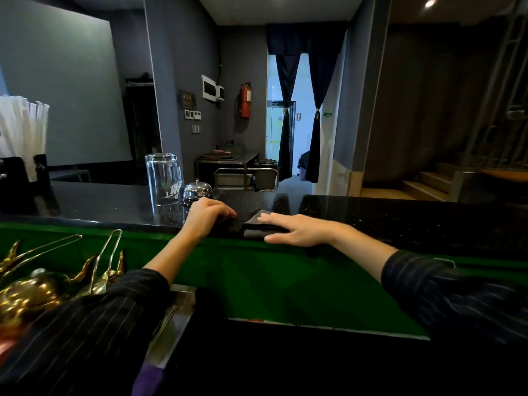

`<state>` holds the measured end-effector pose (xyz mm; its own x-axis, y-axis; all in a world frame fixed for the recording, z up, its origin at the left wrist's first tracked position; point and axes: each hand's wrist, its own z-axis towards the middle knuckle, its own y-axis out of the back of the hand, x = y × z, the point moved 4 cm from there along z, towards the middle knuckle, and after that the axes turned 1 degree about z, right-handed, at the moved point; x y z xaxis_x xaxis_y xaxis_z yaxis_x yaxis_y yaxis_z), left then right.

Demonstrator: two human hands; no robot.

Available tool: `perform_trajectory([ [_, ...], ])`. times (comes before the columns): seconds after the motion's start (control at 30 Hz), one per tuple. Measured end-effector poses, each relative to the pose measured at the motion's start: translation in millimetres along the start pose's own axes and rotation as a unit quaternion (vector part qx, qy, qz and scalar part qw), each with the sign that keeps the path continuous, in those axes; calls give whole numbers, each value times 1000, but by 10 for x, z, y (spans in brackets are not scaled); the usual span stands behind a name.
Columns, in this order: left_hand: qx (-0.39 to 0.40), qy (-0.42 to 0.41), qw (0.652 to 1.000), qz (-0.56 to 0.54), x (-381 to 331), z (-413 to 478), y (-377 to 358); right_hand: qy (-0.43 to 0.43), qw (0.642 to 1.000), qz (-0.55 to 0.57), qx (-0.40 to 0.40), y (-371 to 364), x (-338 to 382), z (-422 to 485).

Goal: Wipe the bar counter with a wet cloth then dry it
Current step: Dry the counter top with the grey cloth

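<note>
Right hand (297, 230) lies flat, fingers straight and spread, pressing a folded dark grey cloth (253, 225) onto the black desk (400, 218). The cloth sits at the near edge of the desk, about midway along the visible length. Left hand (210, 215) rests just beside the cloth on its left, fingers curled under with the tips on the desk top; nothing is seen in it. An upturned glass (163, 178) and a chrome call bell (197, 191) stand behind the left hand, close together and towards the far edge, and will obstruct wiping there unless moved. Whether the cloth is wet or dry cannot be told, and only one cloth is in view. The stone is glossy throughout, so no wiped area can be distinguished from an unwiped one. Judgement: a wiping pass is in hand at the near edge. Most of the desk, notably the right end and the ground under the glass and bell, appears outstanding, and so does the drying.
</note>
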<state>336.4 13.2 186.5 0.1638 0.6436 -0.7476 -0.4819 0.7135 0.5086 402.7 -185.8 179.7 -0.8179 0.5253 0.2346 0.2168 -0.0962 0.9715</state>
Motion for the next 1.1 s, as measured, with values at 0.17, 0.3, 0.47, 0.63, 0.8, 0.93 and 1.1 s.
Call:
perform_trajectory([
  [0.17,16,0,1000,-20,10,-25,-58,-104,994,-27,-3,92,-117,423],
  [0.3,-17,18,998,-49,37,-5,-18,-102,992,-76,-1,9,57,650],
  [0.47,-37,5,998,-42,63,-12,15,-18,998,-58,-15,-43,191,297],
  [0.63,-33,6,998,43,-72,31,-136,-32,999,14,-19,19,-17,-235],
  [0.8,166,-166,949,211,-746,-218,-983,-105,935,290,-172,316,-313,-627],
  [0.93,205,-159,894,366,-844,-373,-1437,-257,945,83,-182,378,-987,-1174],
  [1.1,192,-101,903,371,-1063,-208,-1664,-362,928,-39,-75,129,-1464,-1676],
])
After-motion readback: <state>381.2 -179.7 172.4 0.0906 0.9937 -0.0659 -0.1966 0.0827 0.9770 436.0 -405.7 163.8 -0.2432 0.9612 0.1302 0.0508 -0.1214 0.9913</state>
